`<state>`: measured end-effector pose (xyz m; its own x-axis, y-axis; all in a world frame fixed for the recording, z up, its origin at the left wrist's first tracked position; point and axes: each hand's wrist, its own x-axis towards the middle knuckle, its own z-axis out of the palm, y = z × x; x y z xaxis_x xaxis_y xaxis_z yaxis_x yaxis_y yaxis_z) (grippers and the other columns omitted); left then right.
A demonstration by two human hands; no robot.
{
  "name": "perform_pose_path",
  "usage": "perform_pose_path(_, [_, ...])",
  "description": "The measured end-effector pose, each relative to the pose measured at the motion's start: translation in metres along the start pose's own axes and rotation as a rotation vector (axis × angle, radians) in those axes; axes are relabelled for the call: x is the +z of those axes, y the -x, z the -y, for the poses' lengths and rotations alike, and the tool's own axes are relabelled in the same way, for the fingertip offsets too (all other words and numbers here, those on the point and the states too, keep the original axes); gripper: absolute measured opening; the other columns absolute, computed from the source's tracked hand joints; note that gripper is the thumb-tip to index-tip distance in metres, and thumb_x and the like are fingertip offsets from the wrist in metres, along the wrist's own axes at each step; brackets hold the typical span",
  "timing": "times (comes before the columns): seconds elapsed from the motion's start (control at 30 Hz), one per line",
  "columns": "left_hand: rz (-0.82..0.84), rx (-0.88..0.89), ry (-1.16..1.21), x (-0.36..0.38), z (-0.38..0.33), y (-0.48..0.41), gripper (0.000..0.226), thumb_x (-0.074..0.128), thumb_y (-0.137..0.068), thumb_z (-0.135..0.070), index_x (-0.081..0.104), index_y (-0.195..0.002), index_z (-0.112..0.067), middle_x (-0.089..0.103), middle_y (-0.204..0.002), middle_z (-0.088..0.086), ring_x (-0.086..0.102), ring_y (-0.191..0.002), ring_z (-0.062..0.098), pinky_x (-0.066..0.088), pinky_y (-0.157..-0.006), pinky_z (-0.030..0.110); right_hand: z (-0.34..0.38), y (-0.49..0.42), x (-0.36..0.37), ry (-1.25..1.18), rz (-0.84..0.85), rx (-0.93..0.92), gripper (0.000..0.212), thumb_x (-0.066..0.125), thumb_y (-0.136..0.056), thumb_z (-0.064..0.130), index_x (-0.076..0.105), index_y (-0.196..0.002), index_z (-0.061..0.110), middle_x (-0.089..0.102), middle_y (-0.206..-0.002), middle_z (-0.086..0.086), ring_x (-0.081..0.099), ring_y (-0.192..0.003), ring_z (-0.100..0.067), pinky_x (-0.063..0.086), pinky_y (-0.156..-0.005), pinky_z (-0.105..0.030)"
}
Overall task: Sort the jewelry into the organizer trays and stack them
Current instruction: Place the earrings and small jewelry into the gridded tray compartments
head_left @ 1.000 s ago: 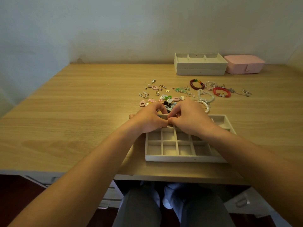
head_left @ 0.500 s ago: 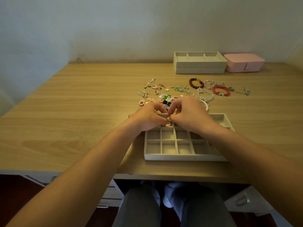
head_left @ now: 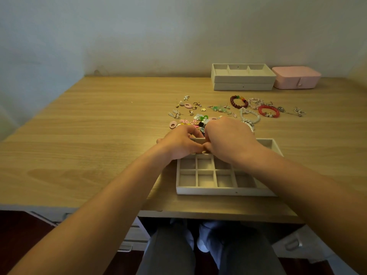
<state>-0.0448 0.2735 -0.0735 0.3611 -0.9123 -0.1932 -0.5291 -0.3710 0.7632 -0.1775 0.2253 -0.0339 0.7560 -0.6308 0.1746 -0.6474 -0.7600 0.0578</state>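
A beige organizer tray [head_left: 226, 192] with many small square compartments lies near the desk's front edge. My left hand [head_left: 180, 143] and my right hand [head_left: 228, 137] meet over its far left compartments, fingertips pinched together on a small piece of jewelry that they mostly hide. Loose jewelry lies just beyond the tray: small earrings [head_left: 190, 112], a dark red bead bracelet [head_left: 239, 101], a red bracelet [head_left: 268, 111] and a pearl bracelet [head_left: 249, 116]. The near compartments that I can see hold nothing.
Two more beige trays [head_left: 243, 79] stand stacked at the back by the wall, with a pink jewelry box [head_left: 296, 77] to their right. The wooden desk [head_left: 89, 135] stretches bare to the left. My knees show below its front edge.
Both hands have stayed over the tray's far left corner. The fingers have closed tighter together, hiding the small gold piece seen between them half a second ago.
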Motion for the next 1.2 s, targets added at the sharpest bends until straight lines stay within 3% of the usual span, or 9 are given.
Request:
perform_pose_path(0.1, [-0.004, 0.024, 0.023, -0.002, 0.001, -0.001, 0.053, 0.070, -0.033, -0.050, 0.071, -0.083, -0.033, 0.073, -0.082, 0.000, 0.069, -0.094, 0.026, 0.049, -0.098, 0.058, 0.006, -0.003, 0.000, 0.047, -0.001, -0.021, 0.012, 0.069, -0.092, 0.021, 0.068, -0.104, 0.018, 0.062, -0.090, -0.004, 0.068, -0.092, -0.031, 0.044, -0.063, -0.034])
perform_pose_path(0.17, [0.006, 0.025, 0.026, -0.003, 0.000, 0.001, 0.039, 0.081, -0.048, -0.035, 0.071, -0.086, -0.030, 0.074, -0.092, 0.007, 0.069, -0.096, 0.026, 0.050, -0.096, 0.056, 0.006, -0.006, -0.001, 0.047, 0.013, -0.024, 0.006, 0.070, -0.090, 0.020, 0.066, -0.095, 0.019, 0.054, -0.078, -0.001, 0.067, -0.089, -0.031, 0.045, -0.062, -0.034])
perform_pose_path(0.23, [0.010, 0.021, 0.031, -0.004, -0.001, 0.001, 0.030, 0.082, -0.059, -0.025, 0.070, -0.087, -0.029, 0.072, -0.089, 0.006, 0.067, -0.091, 0.024, 0.051, -0.097, 0.054, 0.004, -0.010, -0.001, 0.024, 0.043, -0.014, 0.024, 0.070, -0.088, 0.020, 0.051, -0.075, 0.021, 0.039, -0.068, 0.003, 0.061, -0.081, -0.030, 0.044, -0.062, -0.034])
perform_pose_path(0.33, [0.009, 0.025, 0.025, -0.004, -0.002, 0.004, 0.032, 0.078, -0.053, -0.032, 0.070, -0.085, -0.031, 0.068, -0.081, -0.002, 0.062, -0.083, 0.019, 0.050, -0.097, 0.055, 0.002, -0.014, 0.001, -0.026, 0.074, -0.001, 0.039, 0.070, -0.086, 0.020, 0.036, -0.066, 0.024, 0.038, -0.067, 0.003, 0.052, -0.074, -0.027, 0.043, -0.061, -0.033])
perform_pose_path(0.53, [0.002, 0.021, -0.008, -0.007, -0.001, 0.005, 0.026, 0.075, -0.053, -0.036, 0.069, -0.078, -0.036, 0.065, -0.077, -0.008, 0.060, -0.083, 0.018, 0.050, -0.097, 0.052, -0.016, -0.016, 0.011, -0.314, 0.076, 0.055, 0.015, 0.077, -0.080, 0.029, 0.076, -0.073, 0.015, 0.069, -0.071, -0.003, 0.066, -0.070, -0.019, 0.056, -0.059, -0.034])
perform_pose_path(0.77, [-0.003, 0.049, 0.007, -0.009, 0.003, 0.001, 0.021, 0.083, -0.073, -0.020, 0.071, -0.086, -0.032, 0.068, -0.082, -0.005, 0.060, -0.080, 0.015, 0.052, -0.090, 0.043, -0.029, -0.010, 0.023, -0.530, 0.016, 0.020, 0.011, 0.081, -0.083, 0.031, 0.079, -0.079, 0.021, 0.060, -0.071, 0.011, 0.053, -0.064, -0.005, 0.038, -0.056, -0.024])
perform_pose_path(0.97, [0.006, 0.038, 0.018, -0.009, 0.002, 0.001, 0.024, 0.082, -0.074, -0.017, 0.072, -0.093, -0.028, 0.067, -0.082, -0.004, 0.060, -0.080, 0.014, 0.051, -0.081, 0.034, -0.026, -0.008, 0.027, -0.454, -0.021, 0.026, 0.014, 0.079, -0.085, 0.038, 0.079, -0.085, 0.025, 0.055, -0.074, 0.015, 0.054, -0.071, -0.007, 0.044, -0.061, -0.027])
perform_pose_path(1.1, [0.004, 0.024, 0.018, -0.007, 0.001, -0.001, 0.024, 0.084, -0.071, -0.017, 0.070, -0.086, -0.028, 0.066, -0.082, -0.002, 0.061, -0.082, 0.019, 0.052, -0.088, 0.042, -0.021, -0.003, 0.028, -0.349, -0.082, 0.049, 0.009, 0.076, -0.088, 0.037, 0.078, -0.089, 0.029, 0.058, -0.079, 0.011, 0.059, -0.080, -0.013, 0.055, -0.070, -0.033])
perform_pose_path(1.2, [0.030, 0.045, 0.034, -0.008, -0.001, 0.001, 0.020, 0.082, -0.075, -0.011, 0.072, -0.090, -0.021, 0.063, -0.076, -0.001, 0.056, -0.074, 0.016, 0.048, -0.072, 0.032, -0.020, -0.005, 0.028, -0.394, -0.069, 0.093, 0.004, 0.076, -0.086, 0.030, 0.076, -0.082, 0.030, 0.057, -0.075, 0.014, 0.060, -0.078, -0.013, 0.047, -0.063, -0.028])
